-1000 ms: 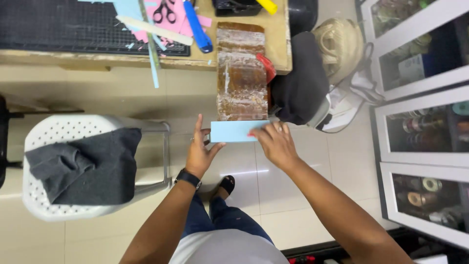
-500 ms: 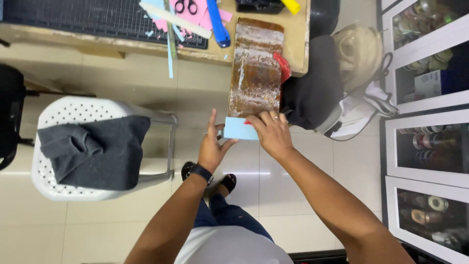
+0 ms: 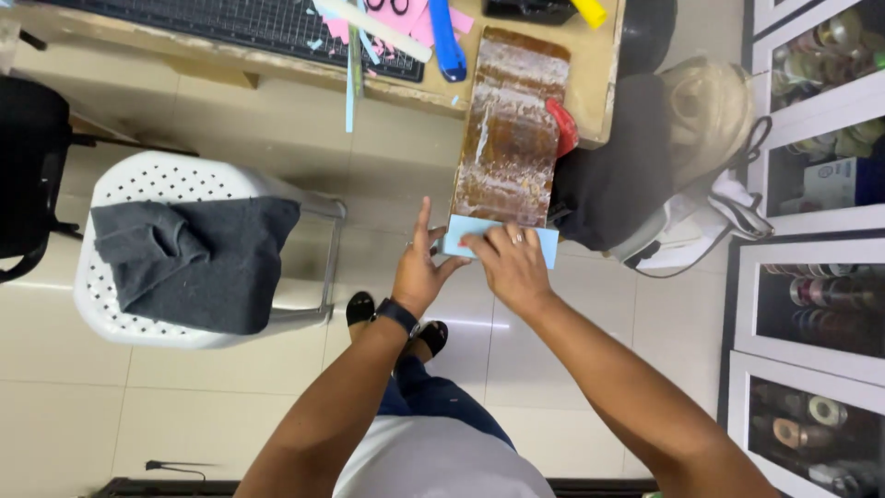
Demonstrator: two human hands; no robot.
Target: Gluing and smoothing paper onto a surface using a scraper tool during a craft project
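Both hands are working a light-blue paper sheet [image 3: 544,245] against the near end of a brown board [image 3: 510,138] that overhangs the desk edge [image 3: 277,65]. Step in hand, as I read it: lining up or creasing the sheet along the board's near edge.

Left hand [image 3: 419,269], wearing a black watch [image 3: 396,315], sits at the sheet's 9 o'clock end; thumb and fingers pinch that corner, index finger pointing up toward 12. Right hand [image 3: 509,266] lies flat, fingers spread, pressing the sheet's middle (a ring shows on one finger). So: left closed lightly on the corner, right open-palmed, pinning rather than gripping.

Next move prob. calls for even pressure w/ the right while the left keeps the corner square to the board; a slip would skew the edge.

Edges & room: the board's far end rests on the desk, near end hangs free over the floor, so pressing hard could tip it. At 3 o'clock a black bag [image 3: 613,166] sits touching the board's side, w/ a red item [image 3: 562,124] wedged between — tight there. At 9 o'clock open floor, then a white chair [image 3: 129,184] w/ a grey cloth [image 3: 198,263], well apart. Toward 6 o'clock, only the person's legs and shoes.

At 12 o'clock on the desk: cutting mat [image 3: 212,23], blue cutter [image 3: 445,41], paper scraps.
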